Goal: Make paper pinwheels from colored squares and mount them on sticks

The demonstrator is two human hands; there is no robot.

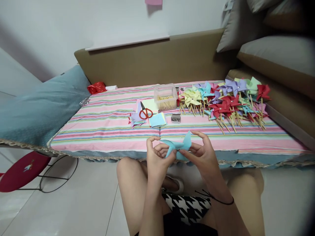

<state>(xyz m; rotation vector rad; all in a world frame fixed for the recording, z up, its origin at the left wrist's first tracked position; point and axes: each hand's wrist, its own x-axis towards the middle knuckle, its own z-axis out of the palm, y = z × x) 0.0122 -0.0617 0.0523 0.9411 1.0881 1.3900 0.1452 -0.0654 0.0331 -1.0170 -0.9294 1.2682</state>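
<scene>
A light-blue paper pinwheel [177, 145], its corners folded toward the middle, is held up near the bed's front edge. My left hand [159, 157] grips its left side, thumb pressed close to the centre. From the right, my right hand [200, 154] pinches at the centre, where a small dark metallic bit shows between the fingertips. Just beyond lies a small open box of metal pins [175, 118]. Red-handled scissors [146, 112] rest by a stack of coloured paper squares [157, 120] and some cut paper pieces [136, 118].
A clear plastic box [166, 96] holds wooden sticks. Many finished pinwheels [225, 101] on sticks cover the right side of the striped sheet [118, 118]. A red plastic bag [96, 88] lies at the far left. A dark red round stool [24, 170] stands on the floor.
</scene>
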